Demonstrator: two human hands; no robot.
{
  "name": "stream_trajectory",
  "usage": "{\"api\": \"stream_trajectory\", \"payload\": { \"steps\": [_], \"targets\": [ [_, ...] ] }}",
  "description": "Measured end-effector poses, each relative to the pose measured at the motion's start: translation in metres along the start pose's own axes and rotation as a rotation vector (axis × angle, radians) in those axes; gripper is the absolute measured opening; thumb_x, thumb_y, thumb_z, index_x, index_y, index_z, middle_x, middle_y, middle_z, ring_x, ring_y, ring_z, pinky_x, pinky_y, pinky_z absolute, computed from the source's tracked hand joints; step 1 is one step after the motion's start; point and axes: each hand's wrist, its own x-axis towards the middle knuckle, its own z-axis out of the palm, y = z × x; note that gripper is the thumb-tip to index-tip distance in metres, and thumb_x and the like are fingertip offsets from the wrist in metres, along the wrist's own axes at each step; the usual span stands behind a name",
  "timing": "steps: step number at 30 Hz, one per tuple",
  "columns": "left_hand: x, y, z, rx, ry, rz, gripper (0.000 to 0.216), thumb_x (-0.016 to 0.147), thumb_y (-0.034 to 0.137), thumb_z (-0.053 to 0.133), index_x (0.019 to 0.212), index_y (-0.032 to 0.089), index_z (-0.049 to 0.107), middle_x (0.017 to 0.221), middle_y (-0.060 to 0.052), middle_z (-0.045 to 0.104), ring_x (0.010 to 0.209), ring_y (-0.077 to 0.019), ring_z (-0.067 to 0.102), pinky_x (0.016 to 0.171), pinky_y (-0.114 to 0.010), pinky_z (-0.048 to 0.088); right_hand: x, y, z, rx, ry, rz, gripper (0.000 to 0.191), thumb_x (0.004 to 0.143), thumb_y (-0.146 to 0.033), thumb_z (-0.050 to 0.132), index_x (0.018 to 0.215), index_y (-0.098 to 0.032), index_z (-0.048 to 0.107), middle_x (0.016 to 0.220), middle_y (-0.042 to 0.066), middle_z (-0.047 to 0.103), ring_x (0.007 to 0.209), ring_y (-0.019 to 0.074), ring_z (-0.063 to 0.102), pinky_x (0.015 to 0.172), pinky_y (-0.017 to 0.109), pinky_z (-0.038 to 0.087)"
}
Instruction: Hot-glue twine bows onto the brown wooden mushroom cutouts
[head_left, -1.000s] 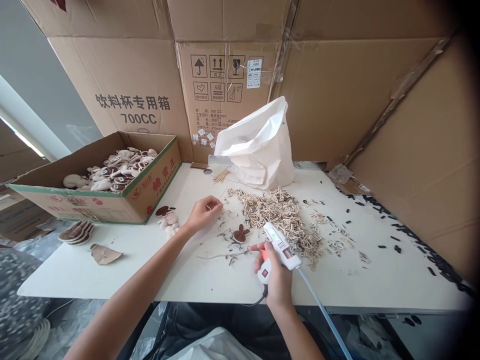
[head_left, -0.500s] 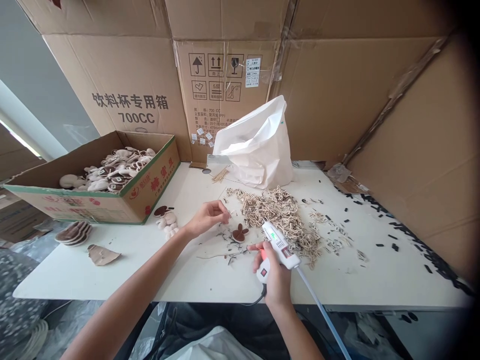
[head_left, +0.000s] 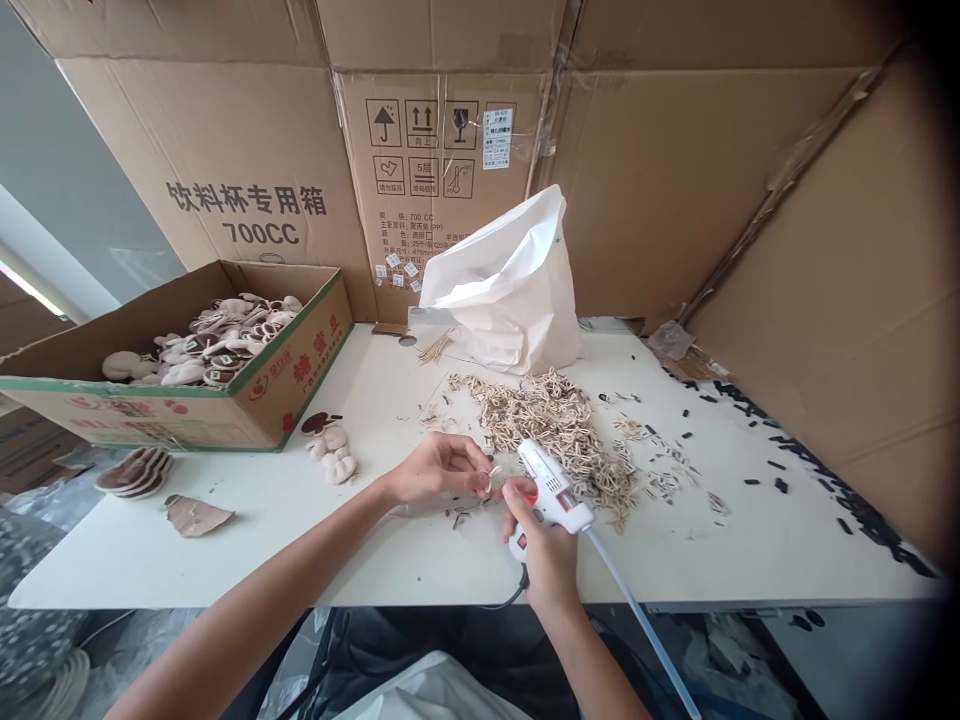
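Note:
My left hand (head_left: 442, 470) is closed in a pinch on a small cream cord loop (head_left: 493, 476), just left of the glue gun. In my right hand (head_left: 551, 560) is a white hot glue gun (head_left: 553, 478), its nozzle pointing up and left; a long translucent glue stick (head_left: 637, 610) trails from its back. The right fingertips come close to the cord loop; whether they touch it I cannot tell. Beyond both hands lies a heap of cream cord loops (head_left: 555, 415). The brown felt piece seen earlier is hidden, apparently behind my left hand.
Left stands an open cardboard box (head_left: 300, 375) of plush pieces (head_left: 217, 335). Nearer are a few plush pieces (head_left: 330, 450), stacked felt pieces (head_left: 136, 470) and a cardboard scrap (head_left: 196, 515). A white bag (head_left: 525, 300) stands behind the heap; black bits (head_left: 780, 485) lie right.
My left hand has moved right and toward me, to beside the glue gun, and the cream loop now shows in its fingers. The brown felt piece has gone out of sight. The view has shifted slightly.

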Motion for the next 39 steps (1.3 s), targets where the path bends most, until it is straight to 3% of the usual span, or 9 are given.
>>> {"api": "stream_trajectory", "payload": {
  "steps": [3, 10, 16, 24, 29, 33, 39],
  "targets": [
    [0.0, -0.001, 0.006, -0.016, -0.008, -0.002, 0.028, 0.081, 0.029, 0.088, 0.094, 0.008, 0.075, 0.087, -0.013, 0.079, 0.078, -0.0184, 0.076, 0.073, -0.029, 0.062, 0.0, 0.0, 0.0, -0.033, -0.01, 0.013, 0.038, 0.082, -0.051, 0.085, 0.095, -0.018, 0.072, 0.051, -0.004, 0.057, 0.044, 0.0111, 0.046, 0.043, 0.022, 0.034],
    [0.0, -0.001, 0.012, -0.015, 0.008, 0.053, 0.027, 0.082, 0.031, 0.087, 0.092, 0.009, 0.076, 0.087, -0.011, 0.078, 0.077, -0.0183, 0.075, 0.072, -0.03, 0.062, -0.003, -0.008, 0.001, -0.098, -0.051, 0.042, 0.041, 0.079, -0.052, 0.086, 0.098, -0.017, 0.074, 0.054, -0.002, 0.059, 0.048, 0.013, 0.049, 0.045, 0.024, 0.038],
    [0.002, -0.004, 0.016, -0.014, 0.051, 0.154, 0.026, 0.084, 0.032, 0.086, 0.091, 0.01, 0.076, 0.083, -0.009, 0.075, 0.083, -0.021, 0.075, 0.077, -0.034, 0.061, -0.004, -0.01, 0.003, -0.111, 0.019, 0.057, 0.047, 0.072, -0.053, 0.09, 0.097, -0.016, 0.075, 0.052, -0.002, 0.057, 0.047, 0.0139, 0.049, 0.044, 0.025, 0.038],
    [0.002, -0.001, 0.018, 0.262, 0.064, 0.16, 0.031, 0.09, 0.04, 0.078, 0.099, 0.011, 0.078, 0.092, -0.012, 0.078, 0.082, -0.0193, 0.074, 0.078, -0.031, 0.06, 0.001, -0.002, 0.001, -0.039, 0.004, 0.032, 0.042, 0.076, -0.053, 0.087, 0.09, -0.016, 0.074, 0.06, 0.0, 0.062, 0.048, 0.0138, 0.051, 0.046, 0.026, 0.044],
    [0.001, 0.002, 0.019, 0.483, 0.095, 0.239, 0.025, 0.095, 0.038, 0.071, 0.1, 0.014, 0.079, 0.097, -0.011, 0.078, 0.082, -0.0179, 0.073, 0.077, -0.029, 0.059, 0.002, -0.001, 0.002, -0.008, -0.013, 0.027, 0.039, 0.077, -0.052, 0.088, 0.088, -0.019, 0.071, 0.061, -0.001, 0.062, 0.048, 0.0135, 0.051, 0.047, 0.026, 0.046],
    [-0.001, 0.003, 0.021, 0.515, 0.093, 0.26, 0.023, 0.097, 0.034, 0.069, 0.1, 0.013, 0.077, 0.095, -0.011, 0.078, 0.078, -0.0172, 0.072, 0.074, -0.028, 0.058, 0.001, -0.001, 0.001, -0.001, -0.006, 0.034, 0.04, 0.076, -0.051, 0.088, 0.089, -0.019, 0.069, 0.069, 0.002, 0.068, 0.047, 0.012, 0.052, 0.046, 0.025, 0.044],
    [-0.002, 0.004, 0.022, 0.564, 0.123, 0.281, 0.017, 0.095, 0.028, 0.068, 0.097, 0.013, 0.076, 0.088, -0.009, 0.077, 0.075, -0.0163, 0.07, 0.071, -0.026, 0.055, 0.0, -0.002, 0.001, 0.007, -0.022, 0.047, 0.038, 0.077, -0.049, 0.089, 0.09, -0.019, 0.069, 0.063, -0.001, 0.064, 0.047, 0.0116, 0.051, 0.045, 0.024, 0.043]
  ]
}}
